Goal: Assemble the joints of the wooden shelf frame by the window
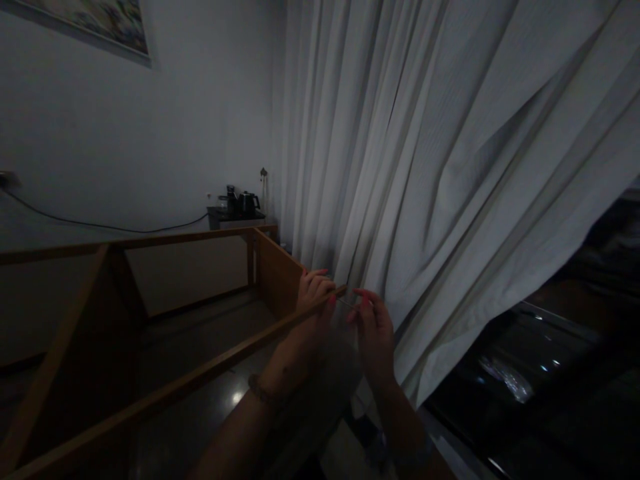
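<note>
My left hand [314, 292] rests curled over the corner of a wooden frame [165, 393], its fingers bent around the rail's end. Close to it, my right hand [373, 330] is raised with its fingertips pinched on a thin thread-like thing [345, 303] that runs between the two hands. Both hands are right in front of the white curtain [450, 167], at its lower edge. The room is dim, so what the thin thing is stays unclear.
The wooden frame stretches left across the floor. A small table [235, 217] with a kettle and a dark jug stands against the far wall. A cable runs along the wall. A picture [95, 23] hangs top left. Dark glass is at the right.
</note>
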Available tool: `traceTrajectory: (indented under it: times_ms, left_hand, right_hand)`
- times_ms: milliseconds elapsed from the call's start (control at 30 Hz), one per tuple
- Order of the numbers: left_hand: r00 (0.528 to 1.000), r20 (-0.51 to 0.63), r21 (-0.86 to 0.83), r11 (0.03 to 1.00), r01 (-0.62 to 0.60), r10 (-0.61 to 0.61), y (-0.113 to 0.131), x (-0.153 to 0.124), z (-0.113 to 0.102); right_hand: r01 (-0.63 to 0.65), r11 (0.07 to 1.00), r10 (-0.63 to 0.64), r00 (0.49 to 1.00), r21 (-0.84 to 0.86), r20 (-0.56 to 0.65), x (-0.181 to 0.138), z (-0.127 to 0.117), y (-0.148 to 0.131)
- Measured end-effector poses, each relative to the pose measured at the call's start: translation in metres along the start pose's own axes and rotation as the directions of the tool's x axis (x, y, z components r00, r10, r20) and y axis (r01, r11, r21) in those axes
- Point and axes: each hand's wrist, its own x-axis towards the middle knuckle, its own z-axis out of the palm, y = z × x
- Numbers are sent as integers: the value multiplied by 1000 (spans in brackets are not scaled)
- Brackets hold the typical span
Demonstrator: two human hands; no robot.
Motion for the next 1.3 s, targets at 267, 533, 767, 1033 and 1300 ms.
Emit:
traceTrajectory:
  times_ms: [267,533,767,1033,1300]
  left_hand:
    - [1000,-22,-10,1000,-1,1,1,1,2]
    - [999,-43,-12,1000,1,-1,-2,1,5]
    - [999,-53,-18,1000,5,-6,1,3,5]
    - [999,-43,-12,1000,4,-4,0,4,4]
    - [1000,-17,-35,999,-5,5,3,5,0]
  right_hand:
    - [131,988,-135,989,-78,-55,-5,-4,14]
    - [670,484,-660,702,-563,269,19,-38,15]
    - [525,638,-443,849,-563,289,11,-30,-6]
    - [-2,934,71,981,-357,182,8,-18,-16]
    - [405,778,-275,907,-480,319,9,-37,-6]
